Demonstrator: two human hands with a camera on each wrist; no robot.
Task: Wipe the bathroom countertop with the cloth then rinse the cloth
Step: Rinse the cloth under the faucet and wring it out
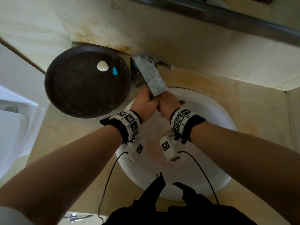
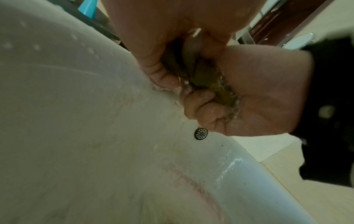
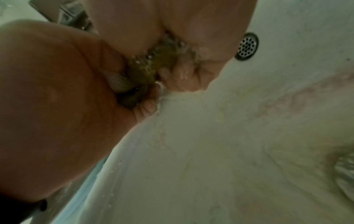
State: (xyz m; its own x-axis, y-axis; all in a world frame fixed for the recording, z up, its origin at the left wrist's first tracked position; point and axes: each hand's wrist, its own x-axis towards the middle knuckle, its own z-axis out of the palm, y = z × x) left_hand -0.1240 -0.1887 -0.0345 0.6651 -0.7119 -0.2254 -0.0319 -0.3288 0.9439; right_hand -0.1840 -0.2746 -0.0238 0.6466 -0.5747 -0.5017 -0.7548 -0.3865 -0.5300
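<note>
My left hand (image 1: 144,103) and right hand (image 1: 168,103) meet under the spout of the metal faucet (image 1: 151,75), over the white sink (image 1: 224,120). In the head view the spout and the hands hide the cloth. The wrist views show a dark olive wet cloth (image 2: 206,78) (image 3: 151,66) bunched between both fists. Fingers of my left hand (image 2: 162,75) curl round one end. Those of my right hand (image 3: 184,75) curl round the other. Water beads and drips round the cloth. The beige countertop (image 1: 251,111) surrounds the sink.
A dark round tray (image 1: 81,95) lies on the counter left of the faucet, with a white soap (image 1: 102,66) and a small blue thing (image 1: 115,70) on it. The overflow hole (image 2: 201,133) (image 3: 247,47) is in the basin's far wall. A white toilet (image 1: 13,127) stands at the left.
</note>
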